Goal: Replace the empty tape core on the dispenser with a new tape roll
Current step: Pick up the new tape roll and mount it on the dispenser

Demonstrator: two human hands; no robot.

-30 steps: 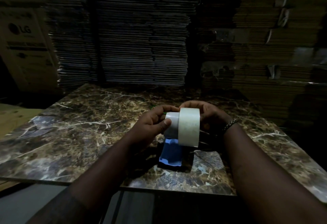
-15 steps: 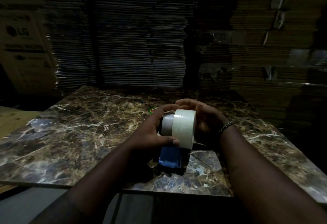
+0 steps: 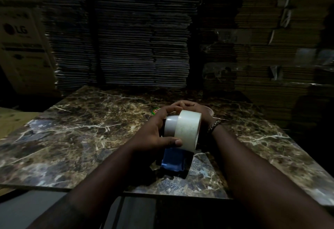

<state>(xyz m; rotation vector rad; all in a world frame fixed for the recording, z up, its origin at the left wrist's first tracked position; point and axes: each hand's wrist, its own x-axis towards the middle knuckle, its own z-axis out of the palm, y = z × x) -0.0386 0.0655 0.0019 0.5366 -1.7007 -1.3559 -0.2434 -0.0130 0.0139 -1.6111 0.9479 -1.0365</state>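
A pale, whitish tape roll stands on edge over the marble table, partly slid onto a grey-white hub of the dispenser. The dispenser's blue handle points down toward me and rests on the table. My left hand wraps the hub side, thumb pressed on the roll's lower edge and fingers over the top. My right hand is behind the roll, mostly hidden by it, fingers curled over the top. What the right hand grips is hidden.
The dark marble tabletop ends near my forearms at its front edge. Tall stacks of flattened cardboard rise behind the table. An LG carton stands at the left. A small green-red label lies by my hands.
My left thumb has moved from the roll's upper side down to its lower edge. The roll and dispenser have tilted slightly and sit a little lower. The view has shifted a bit.
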